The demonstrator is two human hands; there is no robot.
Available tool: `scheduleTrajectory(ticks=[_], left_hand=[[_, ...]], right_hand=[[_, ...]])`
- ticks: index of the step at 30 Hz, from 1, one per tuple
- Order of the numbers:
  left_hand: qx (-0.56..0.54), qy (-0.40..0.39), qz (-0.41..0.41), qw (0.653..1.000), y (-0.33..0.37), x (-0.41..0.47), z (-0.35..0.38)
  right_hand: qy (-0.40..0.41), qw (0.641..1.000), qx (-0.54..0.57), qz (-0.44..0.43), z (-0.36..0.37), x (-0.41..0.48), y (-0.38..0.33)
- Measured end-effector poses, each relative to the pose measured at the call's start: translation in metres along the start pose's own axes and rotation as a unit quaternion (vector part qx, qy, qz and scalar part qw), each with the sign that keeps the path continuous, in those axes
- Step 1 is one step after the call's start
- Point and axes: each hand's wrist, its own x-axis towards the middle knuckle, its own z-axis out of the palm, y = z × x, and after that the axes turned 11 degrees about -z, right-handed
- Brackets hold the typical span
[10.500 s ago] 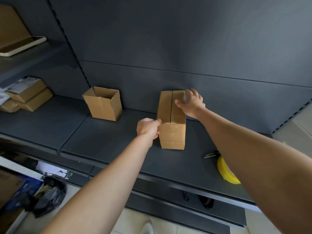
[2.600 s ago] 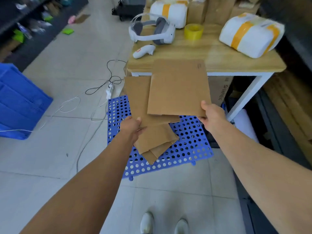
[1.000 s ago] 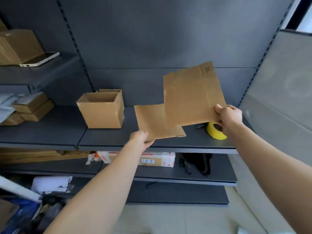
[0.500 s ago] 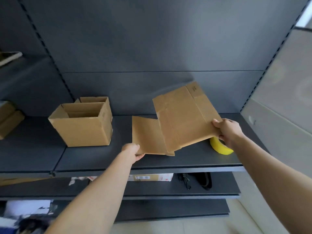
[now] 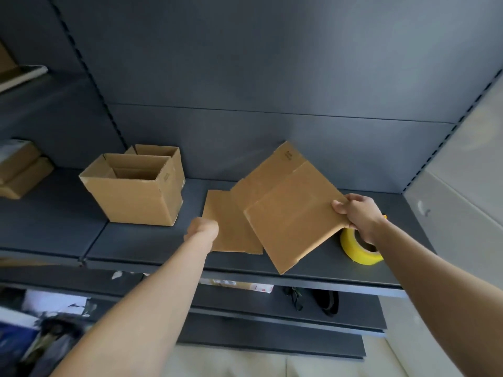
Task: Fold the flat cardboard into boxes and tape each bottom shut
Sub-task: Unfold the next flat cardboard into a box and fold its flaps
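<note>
My right hand [image 5: 359,214] grips the right corner of a flat brown cardboard blank [image 5: 291,213], held tilted over the dark shelf [image 5: 141,240]. My left hand [image 5: 202,231] holds the left edge of a second flat cardboard piece [image 5: 226,224] that lies low on the shelf, partly under the first. Two folded open-topped boxes stand to the left, a larger one [image 5: 136,197] in front and a smaller one [image 5: 160,152] behind it. A yellow tape roll [image 5: 356,250] lies on the shelf below my right hand.
Small stacked cartons [image 5: 19,170] sit at the far left of the shelf. A lower shelf holds a labelled parcel [image 5: 236,284] and a black strap [image 5: 326,300]. A grey panel [image 5: 457,186] closes the right side. Dark bags [image 5: 49,338] lie lower left.
Both cardboard pieces have come down toward the shelf. The left piece now lies nearly flat on it, and the right piece has tilted lower over the tape roll.
</note>
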Motion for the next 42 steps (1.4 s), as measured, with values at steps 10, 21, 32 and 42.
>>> scheduleTrajectory(ticks=[10, 21, 32, 42], left_hand=[[-0.027, -0.108, 0.162, 0.981, 0.077, -0.114, -0.003], [-0.177, -0.101, 0.129, 0.970, 0.101, -0.124, -0.001], [-0.159, -0.100, 0.140, 0.972, 0.116, -0.098, -0.021], [-0.147, -0.141, 0.127, 0.971, 0.130, -0.088, -0.019]], right_hand=[[-0.069, 0.973, -0.151, -0.160, -0.016, 0.018, -0.053], [-0.127, 0.935, -0.241, -0.226, -0.011, 0.036, -0.059], [-0.181, 0.925, -0.285, -0.174, 0.007, 0.037, -0.056], [-0.166, 0.963, -0.205, -0.050, 0.007, 0.038, -0.064]])
